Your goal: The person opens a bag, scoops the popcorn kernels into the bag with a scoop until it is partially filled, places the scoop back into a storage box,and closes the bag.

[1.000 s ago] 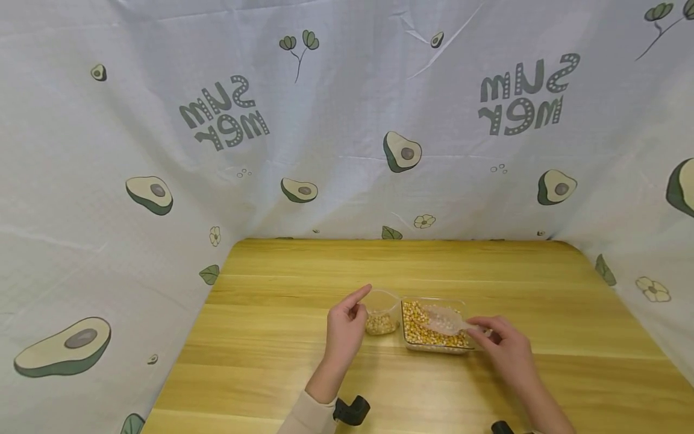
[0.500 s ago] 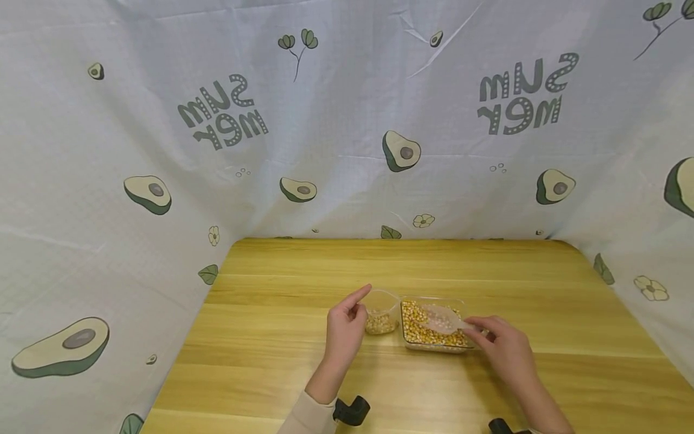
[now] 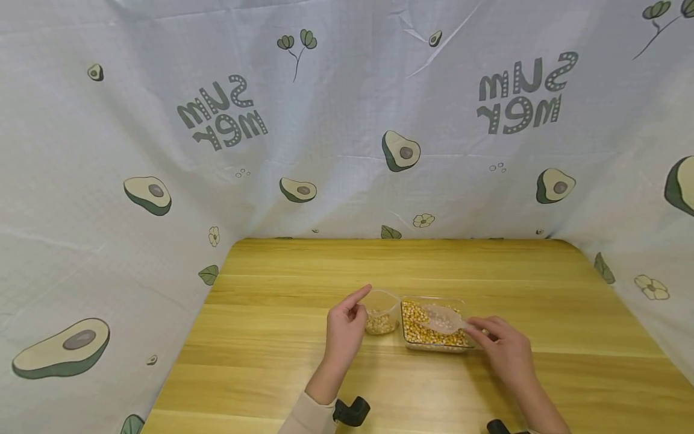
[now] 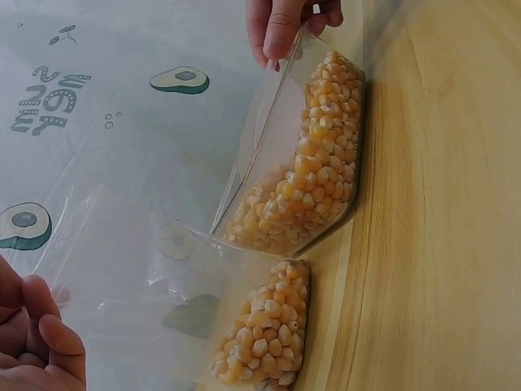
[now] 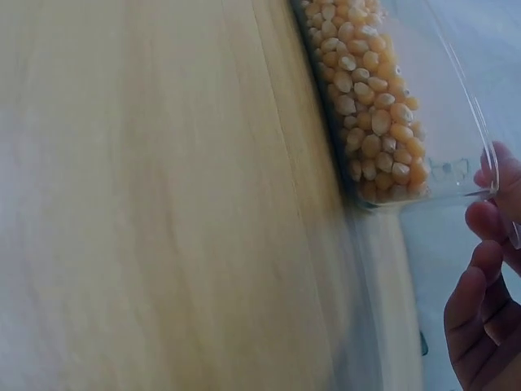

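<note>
My left hand [image 3: 345, 328] holds the upper edge of a clear plastic bag [image 3: 381, 300], its index finger stretched along the opening. Corn kernels [image 4: 264, 338] fill the bottom of the bag, which stands upright on the table. Touching or very close to its right side is a clear rectangular container [image 3: 436, 348] full of yellow corn kernels [image 4: 321, 155]. A translucent scoop [image 3: 443, 319] lies in the container's kernels, and my right hand [image 3: 506, 349] pinches its handle over the right rim. Kernels show through the scoop's bowl; how many sit in it is unclear.
Bag and container stand on a light wooden table [image 3: 271, 319]. Behind and beside it hangs a white curtain [image 3: 336, 120] printed with avocados and lettering. A black wrist mount [image 3: 352, 411] sits at the left wrist.
</note>
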Tool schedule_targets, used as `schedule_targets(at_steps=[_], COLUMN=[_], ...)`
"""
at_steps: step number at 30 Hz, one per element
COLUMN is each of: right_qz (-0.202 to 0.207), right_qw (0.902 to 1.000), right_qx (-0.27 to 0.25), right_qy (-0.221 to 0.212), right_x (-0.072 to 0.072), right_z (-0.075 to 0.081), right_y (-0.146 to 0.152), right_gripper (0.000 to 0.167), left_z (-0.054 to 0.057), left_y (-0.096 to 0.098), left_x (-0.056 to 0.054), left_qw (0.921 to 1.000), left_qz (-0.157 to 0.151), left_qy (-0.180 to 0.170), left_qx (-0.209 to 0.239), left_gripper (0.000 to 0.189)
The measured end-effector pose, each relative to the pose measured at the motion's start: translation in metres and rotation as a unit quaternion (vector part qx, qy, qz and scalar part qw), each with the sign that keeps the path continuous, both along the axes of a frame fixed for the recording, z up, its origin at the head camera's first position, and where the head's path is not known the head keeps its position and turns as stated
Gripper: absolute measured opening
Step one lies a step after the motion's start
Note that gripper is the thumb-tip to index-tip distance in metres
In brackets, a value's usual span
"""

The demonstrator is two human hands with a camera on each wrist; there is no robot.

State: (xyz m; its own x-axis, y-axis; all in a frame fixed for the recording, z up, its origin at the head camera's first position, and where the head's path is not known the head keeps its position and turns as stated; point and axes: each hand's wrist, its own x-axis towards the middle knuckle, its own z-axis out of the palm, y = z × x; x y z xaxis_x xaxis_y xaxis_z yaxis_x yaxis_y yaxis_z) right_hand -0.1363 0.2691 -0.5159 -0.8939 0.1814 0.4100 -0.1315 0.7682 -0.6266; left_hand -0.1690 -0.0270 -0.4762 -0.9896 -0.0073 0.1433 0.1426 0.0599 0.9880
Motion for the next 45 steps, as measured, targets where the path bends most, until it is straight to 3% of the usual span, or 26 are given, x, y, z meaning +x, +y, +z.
schedule_targets(at_steps=[16,27,36,45], right_qz=[-0.035,-0.037,-0.038,-0.015], right_qw=[0.9946,0.9926,0.9916,0.9939], right_qx=[-0.09,-0.11,-0.113,-0.109], right_qy=[-0.039,-0.036,-0.051,-0.006], right_x=[0.003,0.005,0.007,0.004], right_z=[-0.001,0.002,0.013,0.031], right_y=[0.001,0.003,0.005,-0.002], right_gripper=[0.018,0.017,0.02,0.018], left_z=[0.0,0.0,0.002,0.0], left_y=[0.001,0.001,0.001,0.003], left_x=[0.0,0.0,0.003,0.002], left_qw=[1.0,0.9999,1.0,0.9998], left_qz=[0.0,0.001,0.008,0.011], left_qy=[-0.007,0.003,0.004,0.01], left_qx=[-0.003,-0.01,-0.004,-0.011], left_gripper=[0.044,0.044,0.044,0.045])
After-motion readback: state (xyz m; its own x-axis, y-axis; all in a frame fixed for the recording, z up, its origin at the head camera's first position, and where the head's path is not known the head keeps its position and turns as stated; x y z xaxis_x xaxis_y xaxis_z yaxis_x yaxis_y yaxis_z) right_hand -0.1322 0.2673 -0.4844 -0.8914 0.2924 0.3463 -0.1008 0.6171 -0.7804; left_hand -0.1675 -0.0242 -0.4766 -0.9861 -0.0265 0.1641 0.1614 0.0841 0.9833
